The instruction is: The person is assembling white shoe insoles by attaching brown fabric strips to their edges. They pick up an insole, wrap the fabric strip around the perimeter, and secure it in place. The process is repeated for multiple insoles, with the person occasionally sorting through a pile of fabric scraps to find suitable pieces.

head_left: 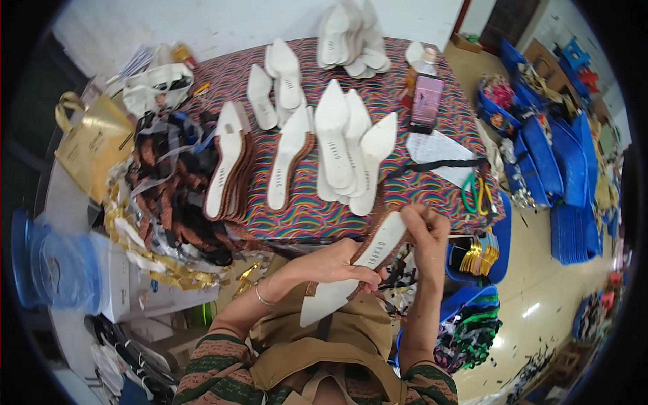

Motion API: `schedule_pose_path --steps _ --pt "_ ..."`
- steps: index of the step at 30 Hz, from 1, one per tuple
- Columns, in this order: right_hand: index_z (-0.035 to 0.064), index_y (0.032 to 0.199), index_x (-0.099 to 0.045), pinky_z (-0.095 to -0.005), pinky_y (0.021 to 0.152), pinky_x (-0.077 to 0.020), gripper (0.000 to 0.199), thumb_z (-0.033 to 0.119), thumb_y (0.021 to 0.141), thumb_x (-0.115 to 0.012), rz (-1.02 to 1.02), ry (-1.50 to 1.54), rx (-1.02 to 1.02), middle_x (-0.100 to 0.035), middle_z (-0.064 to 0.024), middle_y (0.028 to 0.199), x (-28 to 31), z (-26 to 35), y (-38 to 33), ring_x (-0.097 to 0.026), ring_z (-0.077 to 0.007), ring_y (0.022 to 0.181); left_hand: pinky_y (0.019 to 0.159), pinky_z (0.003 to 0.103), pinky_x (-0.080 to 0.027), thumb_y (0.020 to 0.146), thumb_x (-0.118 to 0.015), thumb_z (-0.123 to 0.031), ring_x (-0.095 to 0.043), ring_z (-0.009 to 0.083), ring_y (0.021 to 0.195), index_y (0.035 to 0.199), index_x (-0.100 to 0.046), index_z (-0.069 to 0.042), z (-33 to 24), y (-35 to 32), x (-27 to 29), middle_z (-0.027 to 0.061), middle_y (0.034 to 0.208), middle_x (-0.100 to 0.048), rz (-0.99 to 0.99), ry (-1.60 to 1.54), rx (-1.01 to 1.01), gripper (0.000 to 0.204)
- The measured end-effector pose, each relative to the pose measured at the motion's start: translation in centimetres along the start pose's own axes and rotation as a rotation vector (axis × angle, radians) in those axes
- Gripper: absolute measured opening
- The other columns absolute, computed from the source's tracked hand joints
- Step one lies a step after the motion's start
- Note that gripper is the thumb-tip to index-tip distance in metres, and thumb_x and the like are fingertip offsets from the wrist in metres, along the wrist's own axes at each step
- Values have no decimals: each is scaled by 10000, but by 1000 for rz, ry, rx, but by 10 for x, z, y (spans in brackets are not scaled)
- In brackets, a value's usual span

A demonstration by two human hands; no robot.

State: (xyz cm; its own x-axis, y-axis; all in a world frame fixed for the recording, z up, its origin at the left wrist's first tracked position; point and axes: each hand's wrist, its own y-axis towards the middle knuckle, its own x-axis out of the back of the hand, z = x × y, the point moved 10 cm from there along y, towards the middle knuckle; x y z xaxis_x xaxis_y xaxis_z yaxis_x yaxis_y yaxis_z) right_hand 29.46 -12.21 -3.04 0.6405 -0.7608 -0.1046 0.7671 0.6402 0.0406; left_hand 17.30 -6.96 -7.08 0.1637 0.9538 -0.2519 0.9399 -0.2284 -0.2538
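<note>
Held in front of my body is a white pointed shoe insole (381, 244) with a brown glittery edging strip (368, 237). It lies tilted, with its pointed end down to the left and its rounded end up to the right. My left hand (341, 262) is closed round its middle. At the rounded end, my right hand (426, 233) pinches the insole and strip between thumb and fingers. On the table, a stack of brown-edged insoles (228, 165) sits at the left, beside a smaller brown-edged pile (287, 162). Plain white insoles (334, 142) lie in overlapping piles to their right.
The table (270, 223) has a wavy multicoloured cloth. Scrap strips (172, 182) heap at its left edge. A phone (426, 101) leans on a bottle; green-handled scissors (469, 194) and a black strap (439, 164) lie nearby. Blue bins (567, 155) stand on the floor at right.
</note>
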Motion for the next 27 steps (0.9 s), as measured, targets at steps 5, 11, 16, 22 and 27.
schedule_pose_path --steps 5,11,16,22,27 --pt "21 871 -646 -205 427 -286 123 129 926 -621 -310 347 158 -553 31 643 33 3 -4 -424 -30 474 855 380 -541 1019 -410 -447 -647 246 1024 1379 -445 3 -30 -36 68 192 1216 -614 -194 -692 -174 577" --pt "99 764 -524 -205 433 -263 193 85 932 -617 -303 165 258 -430 67 626 -15 -17 -25 -366 -25 505 1042 548 -424 1003 -486 -348 -512 420 1230 1321 -434 -58 -29 -58 101 208 1307 -519 -417 -798 -642 433" --pt "-11 1039 -664 -271 558 -476 171 22 872 -647 273 -304 540 -674 -110 810 -126 -26 -52 -628 -159 631 981 391 -462 856 -633 -132 -555 274 1169 1404 -386 0 -49 -79 148 203 1329 -509 -891 -291 -482 615" --pt "-23 996 -673 -331 711 -537 224 -84 788 -617 67 -378 436 -696 -153 928 -55 -34 -17 -688 -271 814 1050 321 -364 743 -633 -38 -480 248 1252 1461 -221 121 -63 -106 215 225 1387 -459 -1302 483 -375 844" --pt "28 1081 -675 -232 599 -438 239 -56 868 -608 -97 -561 439 -681 -56 1045 10 -23 32 -543 -83 713 1083 472 -310 795 -677 -159 -360 449 1317 1422 -273 147 3 -68 259 331 1380 -396 -1246 1004 38 806"
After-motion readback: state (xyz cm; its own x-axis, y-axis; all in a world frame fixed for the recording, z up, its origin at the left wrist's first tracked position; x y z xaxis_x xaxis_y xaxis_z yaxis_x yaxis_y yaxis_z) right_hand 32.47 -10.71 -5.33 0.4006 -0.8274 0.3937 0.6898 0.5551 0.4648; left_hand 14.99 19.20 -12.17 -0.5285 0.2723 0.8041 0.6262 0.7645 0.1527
